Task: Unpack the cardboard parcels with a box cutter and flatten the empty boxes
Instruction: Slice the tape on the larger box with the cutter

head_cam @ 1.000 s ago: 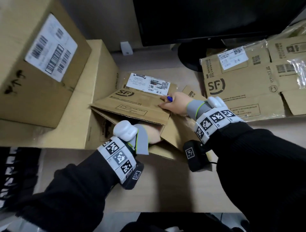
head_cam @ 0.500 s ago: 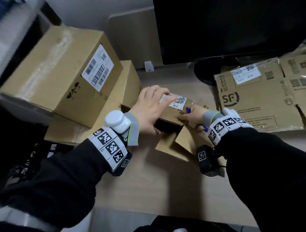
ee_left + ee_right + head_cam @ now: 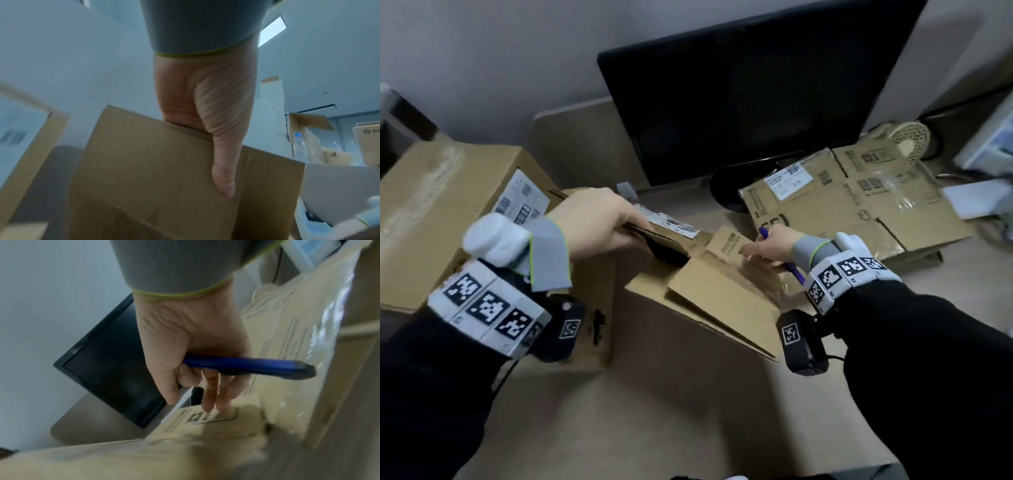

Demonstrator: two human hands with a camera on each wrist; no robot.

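Note:
An opened brown parcel box [image 3: 709,294] lies in the middle of the desk with its flaps spread. My left hand [image 3: 602,222] grips the edge of its labelled top panel [image 3: 667,222]. In the left wrist view the thumb [image 3: 224,170] lies flat on the brown panel [image 3: 154,178], and the fingers are hidden behind it. My right hand [image 3: 767,243] holds a blue box cutter [image 3: 796,272] in the palm. Its fingertips [image 3: 213,404] press on a printed flap [image 3: 205,421]. The cutter [image 3: 251,365] sticks out sideways; its blade is not visible.
A black monitor [image 3: 756,102] stands at the back. Flattened boxes [image 3: 852,212] lie to the right of it, beside a small round fan [image 3: 907,140]. A large sealed box [image 3: 431,212] sits on another box [image 3: 592,308] at the left. The front of the desk [image 3: 671,411] is bare.
My left hand came out of the box, passed over its top and now grips the labelled panel's edge. The right hand stayed on the flap with the cutter. The head view tilted up.

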